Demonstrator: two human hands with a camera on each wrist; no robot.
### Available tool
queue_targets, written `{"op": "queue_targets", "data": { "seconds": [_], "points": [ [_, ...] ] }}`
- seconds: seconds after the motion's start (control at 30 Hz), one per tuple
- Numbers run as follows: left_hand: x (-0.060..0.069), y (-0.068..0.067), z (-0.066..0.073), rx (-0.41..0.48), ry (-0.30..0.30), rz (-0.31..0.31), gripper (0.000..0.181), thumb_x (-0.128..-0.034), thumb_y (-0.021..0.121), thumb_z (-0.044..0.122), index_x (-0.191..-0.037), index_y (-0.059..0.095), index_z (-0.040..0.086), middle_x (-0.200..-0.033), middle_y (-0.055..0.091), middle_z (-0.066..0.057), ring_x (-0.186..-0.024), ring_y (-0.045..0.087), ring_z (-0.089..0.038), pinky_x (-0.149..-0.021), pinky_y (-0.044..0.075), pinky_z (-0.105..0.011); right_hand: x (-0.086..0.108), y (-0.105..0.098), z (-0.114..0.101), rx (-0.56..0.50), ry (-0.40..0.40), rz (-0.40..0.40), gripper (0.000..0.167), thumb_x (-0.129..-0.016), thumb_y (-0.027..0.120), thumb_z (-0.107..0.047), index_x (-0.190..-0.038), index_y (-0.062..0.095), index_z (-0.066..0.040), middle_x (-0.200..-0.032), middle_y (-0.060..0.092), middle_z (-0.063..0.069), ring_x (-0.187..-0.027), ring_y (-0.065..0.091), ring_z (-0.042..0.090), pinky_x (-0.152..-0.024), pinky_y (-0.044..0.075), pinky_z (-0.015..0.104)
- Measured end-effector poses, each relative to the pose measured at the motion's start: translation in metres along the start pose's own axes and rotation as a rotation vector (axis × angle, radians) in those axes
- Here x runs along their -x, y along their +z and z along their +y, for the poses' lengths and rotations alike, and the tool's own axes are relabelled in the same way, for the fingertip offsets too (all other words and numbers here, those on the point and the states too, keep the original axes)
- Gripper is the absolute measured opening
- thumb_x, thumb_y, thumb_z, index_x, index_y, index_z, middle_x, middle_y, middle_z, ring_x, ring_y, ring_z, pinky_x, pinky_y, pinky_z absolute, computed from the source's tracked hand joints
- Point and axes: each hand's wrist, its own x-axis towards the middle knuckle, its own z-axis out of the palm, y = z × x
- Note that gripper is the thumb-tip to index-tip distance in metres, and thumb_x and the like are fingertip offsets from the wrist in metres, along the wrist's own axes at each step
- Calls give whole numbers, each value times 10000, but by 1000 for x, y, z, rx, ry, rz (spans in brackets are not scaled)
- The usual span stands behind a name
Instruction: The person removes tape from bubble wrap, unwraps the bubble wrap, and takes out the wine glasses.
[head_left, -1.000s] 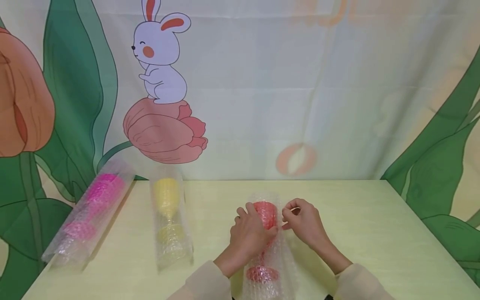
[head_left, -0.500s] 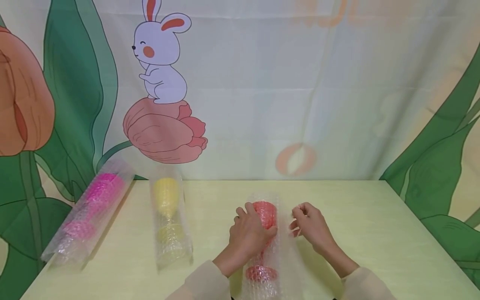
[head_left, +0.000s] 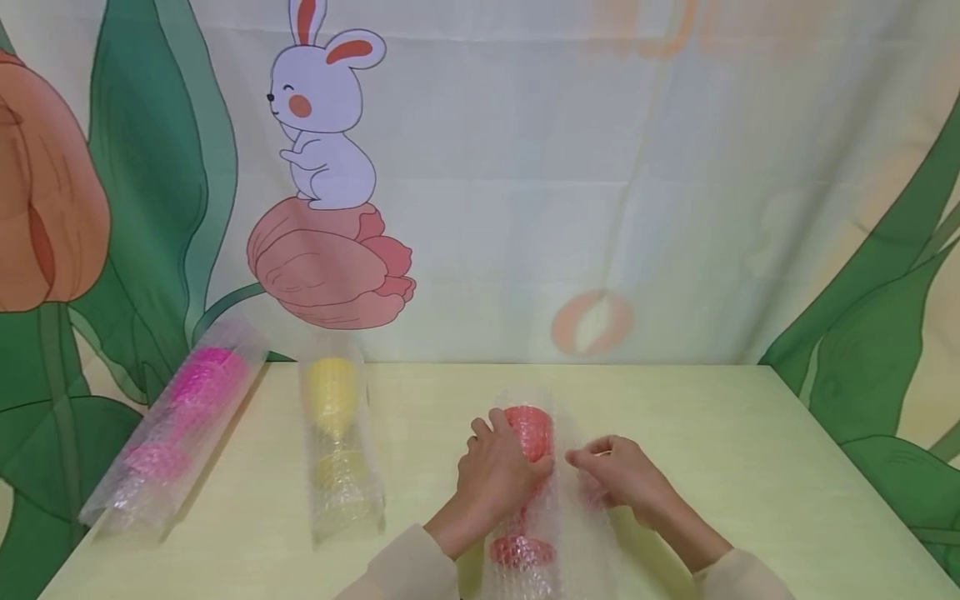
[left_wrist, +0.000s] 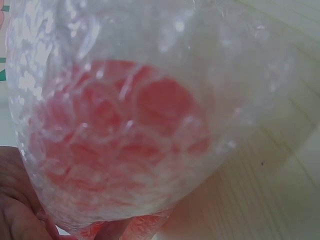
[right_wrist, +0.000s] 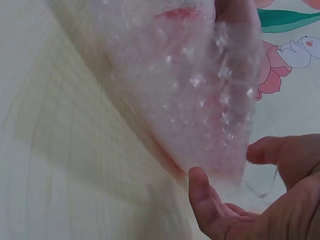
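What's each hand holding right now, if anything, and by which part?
The left hand holds the red goblet by its bowl, through the bubble wrap. The right hand is at the wrap's loose edge; whether it grips it cannot be told.

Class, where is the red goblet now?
In the head view, the red goblet lies in bubble wrap just right of bottom centre, held by the left hand.

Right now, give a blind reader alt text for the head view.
A person's left hand holds a bubble-wrapped red goblet lying on a pale table, the right hand beside the wrap's loose edge. At the left, a yellow goblet and a pink goblet lie wrapped, before a rabbit-and-tulip backdrop.
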Motion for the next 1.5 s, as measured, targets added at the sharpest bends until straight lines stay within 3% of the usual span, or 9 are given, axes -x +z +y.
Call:
{"op": "queue_targets", "data": {
  "seconds": [0.2, 0.33, 0.63, 0.73, 0.87, 1.0, 1.17, 1.37, 1.5],
  "points": [
    [1, -1, 0, 13, -10, 4, 701, -796, 854, 392, -1172, 440, -32, -939, 438, -162, -777, 520, -305, -604, 469, -448, 0, -1, 7, 5, -35, -107, 165, -900, 740, -178, -915, 682, -24, -794, 651, 13, -605, 483, 119, -514, 426, 264],
    [1, -1, -1, 37, -26, -12, 720, -800, 848, 395, -1189, 427, -40, -954, 434, -165, -784, 514, -303, -617, 465, -444, -1, 0, 9, 56, -59, -118, 154, -897, 757, -192, -882, 713, -45, -704, 558, -9, -599, 457, 113, -497, 392, 252],
    [1, -5, -9, 109, -33, -17, 764, -831, 797, 335, -1349, 391, -53, -1081, 466, -209, -731, 570, -319, -656, 507, -471, -1, 4, 5, 73, -59, -93, 149, -885, 770, -196, -876, 721, -56, -722, 584, 2, -621, 477, 124, -510, 386, 257],
    [2, -7, -9, 40, 11, -4, 687, -851, 782, 341, -1326, 440, -17, -1158, 466, -220, -932, 558, -359, -726, 508, -491, 0, 4, 4, 73, -59, -89, 145, -883, 774, -189, -870, 720, -55, -741, 600, 10, -632, 486, 130, -517, 394, 265],
    [5, -10, -7, -31, 119, 46, 502, -877, 747, 230, -1309, 550, 67, -1270, 460, -222, -1173, 449, -396, -824, 480, -498, 0, 4, 5, 68, -58, -88, 155, -890, 779, -193, -874, 720, -51, -744, 616, 16, -625, 508, 129, -520, 414, 269],
    [9, -14, -4, -57, 176, 38, 368, -926, 702, 144, -1290, 664, 181, -1261, 470, -220, -1136, 459, -407, -781, 491, -516, 0, 2, 5, 55, -47, -82, 154, -906, 772, -193, -902, 726, -46, -733, 617, 19, -619, 540, 132, -532, 442, 279],
    [10, -17, -3, -107, 166, 7, 234, -957, 720, 248, -1178, 689, 180, -1159, 495, -197, -1036, 494, -384, -714, 511, -486, 0, -2, 6, 47, -31, -74, 146, -921, 761, -193, -916, 723, -53, -738, 614, 28, -607, 536, 137, -539, 451, 292],
    [9, -21, -5, -91, 106, -24, 514, -819, 873, 417, -1134, 573, 144, -1111, 492, -183, -986, 523, -379, -708, 501, -483, 1, -9, 4, 98, -38, -74, 158, -927, 758, -213, -895, 710, -66, -780, 644, 42, -638, 536, 149, -521, 464, 281],
    [7, -24, -9, -98, 81, -29, 615, -805, 879, 433, -1223, 544, 131, -1077, 505, -177, -958, 542, -364, -756, 494, -508, 1, -15, 3, 107, -48, -96, 173, -932, 752, -216, -890, 706, -55, -774, 645, 43, -646, 549, 149, -536, 477, 273]
  ]
}}
